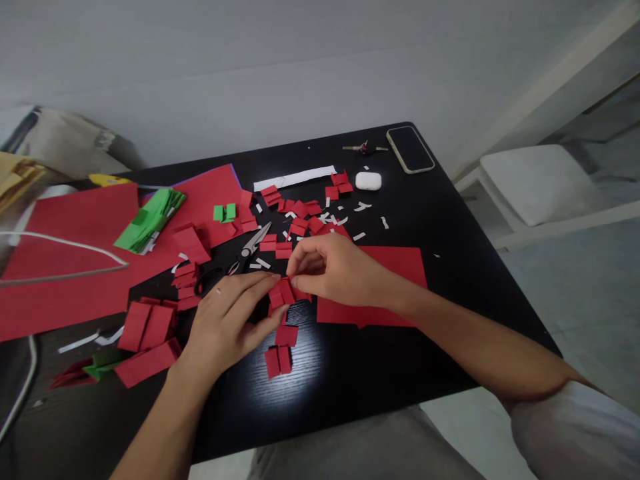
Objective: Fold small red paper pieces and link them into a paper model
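so, hands: left hand (227, 320) and right hand (335, 270) both pinch one small folded red paper piece (284, 291) at mid surface.
done: many folded red pieces (295, 213) scattered far; two (279, 360) lie near.
left: flat red paper sheet (395, 267) right, uncut, judging by sight.
nearby: black-handled scissors (245, 253) on black surface (350, 373).

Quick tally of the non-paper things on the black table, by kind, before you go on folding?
Scissors: 1
Phone: 1
White earbud case: 1
Bunch of keys: 1
Total: 4
Both the left hand and the right hand are on a small red folded paper piece, none of the four.
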Tool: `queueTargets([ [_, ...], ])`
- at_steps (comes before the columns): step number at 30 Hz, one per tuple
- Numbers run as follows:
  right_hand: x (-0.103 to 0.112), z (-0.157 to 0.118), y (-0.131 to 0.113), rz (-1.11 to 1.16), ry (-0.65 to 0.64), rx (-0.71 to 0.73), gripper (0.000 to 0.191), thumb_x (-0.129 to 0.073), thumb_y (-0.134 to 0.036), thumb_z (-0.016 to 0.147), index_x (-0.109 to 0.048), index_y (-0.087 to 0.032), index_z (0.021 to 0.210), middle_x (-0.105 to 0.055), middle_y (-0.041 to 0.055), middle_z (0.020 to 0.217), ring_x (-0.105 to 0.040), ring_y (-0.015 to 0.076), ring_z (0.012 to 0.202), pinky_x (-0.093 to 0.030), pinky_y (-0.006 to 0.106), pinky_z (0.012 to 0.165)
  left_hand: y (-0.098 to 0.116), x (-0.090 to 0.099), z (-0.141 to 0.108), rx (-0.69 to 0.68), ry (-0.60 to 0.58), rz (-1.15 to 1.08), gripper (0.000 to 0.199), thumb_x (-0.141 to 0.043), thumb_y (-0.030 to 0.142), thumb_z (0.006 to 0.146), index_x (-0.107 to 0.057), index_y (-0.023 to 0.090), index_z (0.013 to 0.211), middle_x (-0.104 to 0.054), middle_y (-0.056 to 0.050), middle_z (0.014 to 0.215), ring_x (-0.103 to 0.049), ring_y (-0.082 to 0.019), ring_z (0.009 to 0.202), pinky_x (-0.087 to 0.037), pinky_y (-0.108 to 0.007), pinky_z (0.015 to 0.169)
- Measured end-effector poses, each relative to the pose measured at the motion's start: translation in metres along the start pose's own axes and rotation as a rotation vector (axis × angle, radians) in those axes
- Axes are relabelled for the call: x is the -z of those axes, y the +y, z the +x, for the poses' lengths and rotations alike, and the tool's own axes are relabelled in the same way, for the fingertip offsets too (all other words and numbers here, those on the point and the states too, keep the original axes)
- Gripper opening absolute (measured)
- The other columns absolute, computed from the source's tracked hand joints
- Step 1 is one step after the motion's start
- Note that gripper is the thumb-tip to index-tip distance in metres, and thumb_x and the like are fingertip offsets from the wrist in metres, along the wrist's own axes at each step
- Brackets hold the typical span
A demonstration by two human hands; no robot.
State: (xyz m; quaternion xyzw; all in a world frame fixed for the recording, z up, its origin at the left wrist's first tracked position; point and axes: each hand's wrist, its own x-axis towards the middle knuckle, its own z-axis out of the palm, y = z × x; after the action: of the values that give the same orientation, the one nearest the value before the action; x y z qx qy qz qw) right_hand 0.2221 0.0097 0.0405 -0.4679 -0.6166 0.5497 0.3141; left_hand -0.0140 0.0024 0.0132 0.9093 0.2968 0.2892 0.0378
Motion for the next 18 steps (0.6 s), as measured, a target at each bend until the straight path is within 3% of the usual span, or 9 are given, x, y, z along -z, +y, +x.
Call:
queueTargets([
  [11, -0.0009, -0.0001, -0.0033, 0.013, -0.024, -0.002, 0.010, -0.066, -0.011, 0.078, -0.068, -0.018, 0.085, -0.074, 0.0013, 0.085, -0.071, 0.0154, 0.082, -0.058, 0.028, 0.076, -0.0003, -0.0002, -0.0001, 0.005, -0.003, 0.002, 0.047, -0.078, 0.023, 0.087, -0.060, 0.021, 0.130, -0.074, -0.010, 0.114, -0.072, -0.025, 0.101, -0.059, -0.038, 0.089],
  [18, -0.0091, -0.0023, -0.0019, -0.022, 0.044, 0.019, 0.017, -0.075, -0.014, 0.074, -0.069, -0.019, 0.090, -0.074, 0.0003, 0.088, -0.072, 0.0158, 0.085, -0.058, 0.028, 0.077, -0.0003, -0.0016, -0.0017, -0.016, 0.000, 0.017, 0.049, -0.079, 0.020, 0.086, -0.059, 0.017, 0.130, -0.073, -0.012, 0.114, -0.071, -0.025, 0.100, -0.057, -0.038, 0.090],
])
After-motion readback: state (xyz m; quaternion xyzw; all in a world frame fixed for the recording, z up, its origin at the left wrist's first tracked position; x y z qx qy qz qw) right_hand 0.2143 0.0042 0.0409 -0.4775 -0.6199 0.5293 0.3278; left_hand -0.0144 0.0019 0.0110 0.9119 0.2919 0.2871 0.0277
